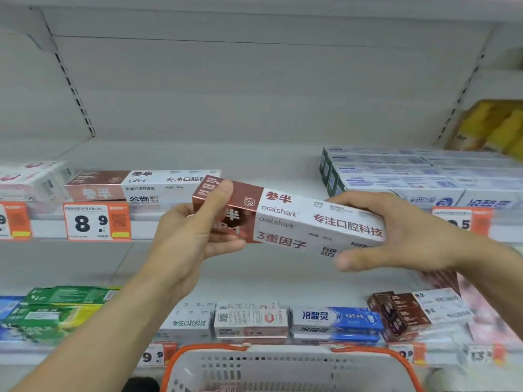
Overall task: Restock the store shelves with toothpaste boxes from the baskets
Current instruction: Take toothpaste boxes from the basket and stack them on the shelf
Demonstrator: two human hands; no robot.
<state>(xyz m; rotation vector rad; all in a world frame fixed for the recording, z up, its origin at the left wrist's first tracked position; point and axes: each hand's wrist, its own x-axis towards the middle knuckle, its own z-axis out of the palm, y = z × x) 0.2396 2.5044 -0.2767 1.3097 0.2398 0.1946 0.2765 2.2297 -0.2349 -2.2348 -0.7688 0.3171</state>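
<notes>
1. The left hand (195, 236) is gripping the red end of a toothpaste box (294, 222). Its thumb is lying on top of the box and its fingers are curling under it.
2. The right hand (396, 233) is holding the white end of the same box. Its fingers are wrapping over the top and its thumb is sitting below.
3. The box is red and white, with the word "oralshark" on it. It is hanging in the air in front of the middle shelf (254, 165), tilting a little so the right end is lower.
4. Just behind the left hand, another red and white box (135, 185) is lying on that shelf. Pink and white boxes (31, 179) are sitting to its left.
5. A price tag (97, 222) reading 8 and 9 is hanging on the shelf edge under that box.
6. On the right side of the shelf, blue and white boxes (418, 174) are lying in a neat pile. Yellow packs (495, 128) are sitting behind them, and they are looking blurry.
7. On the shelf below, green boxes (56, 309) are lying at the left, white and blue boxes (334, 321) in the middle, and brown boxes (402, 312) at the right.
8. A white basket (283, 369) with an orange rim is sitting at the bottom, close to the person.
</notes>
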